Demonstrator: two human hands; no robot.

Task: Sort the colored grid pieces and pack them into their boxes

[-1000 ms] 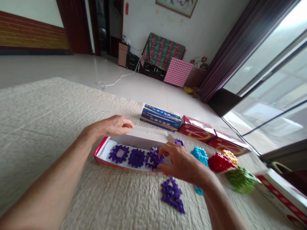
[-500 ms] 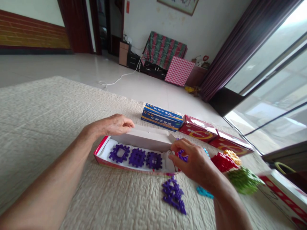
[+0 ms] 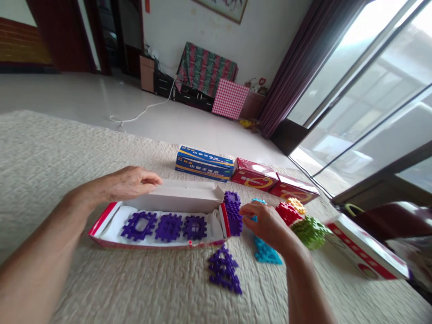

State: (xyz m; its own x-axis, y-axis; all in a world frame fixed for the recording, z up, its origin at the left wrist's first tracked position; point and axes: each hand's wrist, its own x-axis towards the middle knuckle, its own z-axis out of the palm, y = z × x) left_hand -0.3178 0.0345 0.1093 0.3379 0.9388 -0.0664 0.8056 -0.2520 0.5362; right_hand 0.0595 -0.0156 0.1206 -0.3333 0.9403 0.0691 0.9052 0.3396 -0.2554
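Note:
An open long cardboard box (image 3: 101,220) with red edges lies on the quilted cover, lined with white material. Inside, in a row, are three purple toothed plastic pieces (image 3: 168,227). My left hand (image 3: 131,183) is closed at the left end of the raised box lid (image 3: 189,195), fingers curled on its edge. To the right of the box, my right hand (image 3: 265,222) has its thumb and fingers parted and half bent, with nothing visible in them. It is close to a stack of purple toothed pieces (image 3: 232,211) and over blue pieces (image 3: 266,251).
Purple triangular pieces (image 3: 224,272) lie in front of the box. A blue box (image 3: 204,164) and two red boxes (image 3: 254,175) line the back. Red (image 3: 286,213), yellow (image 3: 297,206) and green pieces (image 3: 310,231) are at right, beside a white-and-red box (image 3: 367,247).
My right hand has left the box's right end and moved clear of it, uncovering the purple stack. My left hand stays at the lid. The whole view has turned rightward.

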